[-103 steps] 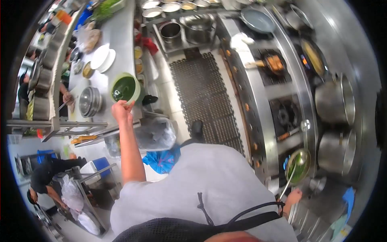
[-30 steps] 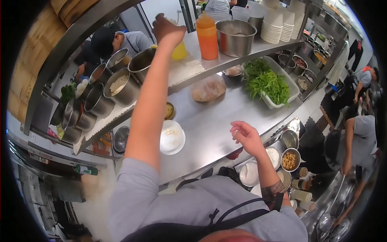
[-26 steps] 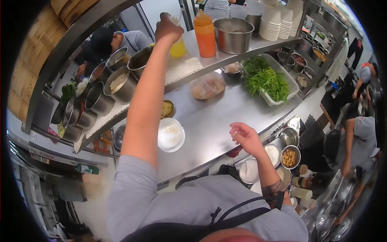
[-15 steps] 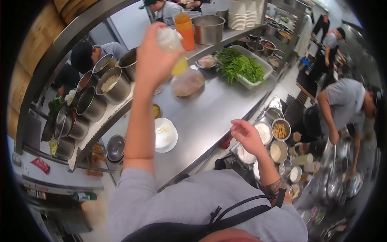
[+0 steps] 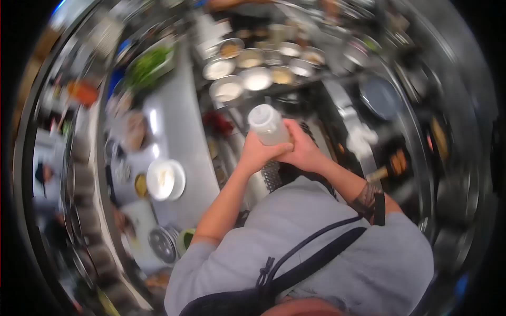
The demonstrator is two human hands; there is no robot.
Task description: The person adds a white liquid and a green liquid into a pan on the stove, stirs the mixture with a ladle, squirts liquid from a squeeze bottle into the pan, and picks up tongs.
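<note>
Watching from my end, I've got the left hand (image 5: 258, 154) and right hand (image 5: 304, 150) both wrapped round a plastic bottle (image 5: 271, 134) out past the tabletop (image 5: 184, 105)'s long edge, and it looks lightish, squeezy, maybe slick, so mid-body, gentle grip imo.

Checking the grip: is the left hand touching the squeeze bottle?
Touching: the head view shows the left hand against the squeeze bottle, thumb laid across it.

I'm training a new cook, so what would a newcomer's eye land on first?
First, the whitish bottle held by the left hand and right hand, near the centre. Then the bright green leaves at upper left, and white dishes on the metal counter, left of centre.
</note>
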